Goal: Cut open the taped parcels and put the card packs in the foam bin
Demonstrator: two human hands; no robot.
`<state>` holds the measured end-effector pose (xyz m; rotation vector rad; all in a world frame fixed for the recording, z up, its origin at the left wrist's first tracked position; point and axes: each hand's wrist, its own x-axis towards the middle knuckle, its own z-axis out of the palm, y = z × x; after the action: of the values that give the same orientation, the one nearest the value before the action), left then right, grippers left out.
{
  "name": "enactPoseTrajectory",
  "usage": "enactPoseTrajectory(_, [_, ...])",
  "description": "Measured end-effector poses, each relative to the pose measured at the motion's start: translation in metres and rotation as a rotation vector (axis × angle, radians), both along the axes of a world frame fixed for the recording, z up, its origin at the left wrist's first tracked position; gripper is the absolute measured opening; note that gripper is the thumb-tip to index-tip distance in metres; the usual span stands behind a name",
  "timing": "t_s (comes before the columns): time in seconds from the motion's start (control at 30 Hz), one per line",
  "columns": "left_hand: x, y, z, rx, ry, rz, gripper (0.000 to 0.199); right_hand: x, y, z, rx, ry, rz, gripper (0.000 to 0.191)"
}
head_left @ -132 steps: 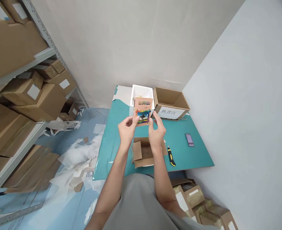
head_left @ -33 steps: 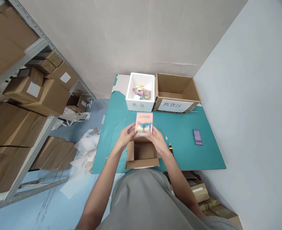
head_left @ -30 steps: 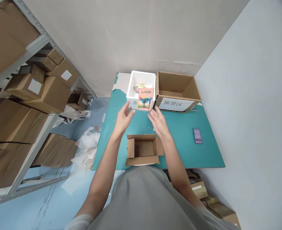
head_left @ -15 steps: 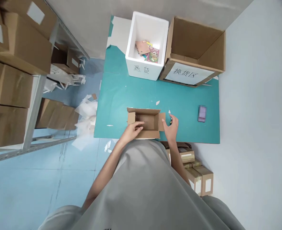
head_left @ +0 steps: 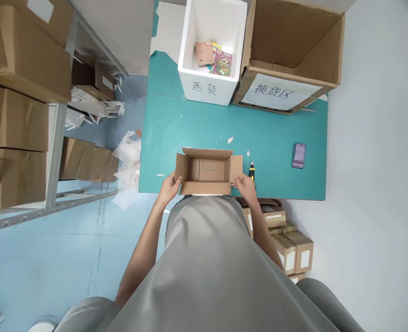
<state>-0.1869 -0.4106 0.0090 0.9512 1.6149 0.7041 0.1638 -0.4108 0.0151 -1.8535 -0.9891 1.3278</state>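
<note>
A small cardboard box stands with its flaps spread at the front edge of the green table. Its inside shows bare cardboard with a small thin mark on the bottom. My left hand pinches the left flap near its front corner, thumb on top. On the other side, my right hand grips the right flap at its lower edge. Just beyond my right hand lies a black and yellow utility knife.
A white foam box with booklets and a large labelled carton stand at the back. A blurred purple item lies right. Shelves with cartons rise left; more boxes are stacked below the table's right side.
My left hand has come out from over the box to its left flap. My right hand has closed on the right flap, and the knife is now uncovered. The view has shifted slightly.
</note>
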Motion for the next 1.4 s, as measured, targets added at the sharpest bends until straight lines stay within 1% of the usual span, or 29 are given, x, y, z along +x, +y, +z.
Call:
enactPoseTrajectory(0.1, [-0.004, 0.017, 0.004, 0.016, -0.104, 0.115, 0.059, 0.005, 0.02, 0.003, -0.027, 0.036, -0.008, 0.037])
enactPoseTrajectory(0.2, [-0.003, 0.047, 0.009, 0.042, -0.232, 0.193, 0.071, 0.009, 0.049, 0.002, -0.001, 0.122, -0.071, 0.044])
enactPoseTrajectory(0.27, [-0.002, 0.064, 0.004, 0.049, -0.296, 0.201, 0.07, 0.01, 0.063, -0.003, 0.0, 0.167, -0.106, 0.048])
enactPoseTrajectory(0.33, [-0.001, 0.07, -0.007, 0.024, -0.248, 0.198, 0.066, 0.011, 0.067, -0.011, -0.037, 0.146, -0.13, 0.047])
enactPoseTrajectory(0.37, [0.0, 0.069, -0.015, -0.003, -0.19, 0.196, 0.064, 0.011, 0.064, -0.016, -0.072, 0.125, -0.129, 0.047])
enactPoseTrajectory(0.43, [0.002, 0.057, -0.032, -0.08, -0.096, 0.181, 0.063, 0.01, 0.05, -0.026, -0.162, 0.096, -0.102, 0.047])
enactPoseTrajectory(0.47, [0.004, 0.048, -0.04, -0.132, -0.085, 0.161, 0.065, 0.009, 0.04, -0.03, -0.211, 0.099, -0.078, 0.048])
enactPoseTrajectory(0.53, [0.009, 0.027, -0.053, -0.239, -0.139, 0.112, 0.066, 0.005, 0.018, -0.038, -0.301, 0.144, -0.02, 0.048])
enactPoseTrajectory(0.6, [0.015, 0.009, -0.061, -0.304, -0.22, 0.105, 0.062, -0.002, -0.001, -0.044, -0.346, 0.203, 0.006, 0.045])
enactPoseTrajectory(0.67, [0.02, 0.0, -0.065, -0.327, -0.252, 0.165, 0.062, -0.011, -0.013, -0.049, -0.348, 0.235, -0.038, 0.042])
enactPoseTrajectory(0.7, [0.021, -0.001, -0.066, -0.333, -0.245, 0.203, 0.066, -0.014, -0.015, -0.05, -0.347, 0.233, -0.082, 0.041])
enactPoseTrajectory(0.8, [0.02, 0.005, -0.066, -0.385, -0.173, 0.259, 0.086, -0.022, -0.012, -0.053, -0.361, 0.176, -0.197, 0.049])
enactPoseTrajectory(0.87, [0.018, 0.014, -0.066, -0.425, -0.137, 0.257, 0.09, -0.024, -0.003, -0.053, -0.377, 0.134, -0.204, 0.051])
enactPoseTrajectory(0.97, [0.018, 0.027, -0.068, -0.462, -0.125, 0.258, 0.079, -0.025, 0.014, -0.053, -0.36, 0.068, -0.161, 0.048])
enactPoseTrajectory(1.03, [0.021, 0.034, -0.069, -0.461, -0.151, 0.26, 0.067, -0.025, 0.022, -0.052, -0.341, 0.041, -0.168, 0.046])
enactPoseTrajectory(1.1, [0.026, 0.037, -0.071, -0.446, -0.207, 0.269, 0.054, -0.024, 0.027, -0.05, -0.349, 0.068, -0.192, 0.041])
enactPoseTrajectory(1.23, [0.038, 0.034, -0.078, -0.314, -0.402, 0.344, 0.035, -0.023, 0.027, -0.045, -0.395, 0.204, -0.247, 0.041])
enactPoseTrajectory(1.3, [0.048, 0.031, -0.083, -0.248, -0.427, 0.357, 0.022, -0.025, 0.027, -0.043, -0.417, 0.264, -0.281, 0.04])
enactPoseTrajectory(1.33, [0.055, 0.031, -0.086, -0.218, -0.408, 0.354, 0.02, -0.026, 0.027, -0.042, -0.427, 0.292, -0.294, 0.04])
enactPoseTrajectory(1.4, [0.07, 0.035, -0.092, -0.123, -0.348, 0.35, 0.034, -0.031, 0.029, -0.041, -0.436, 0.336, -0.32, 0.038])
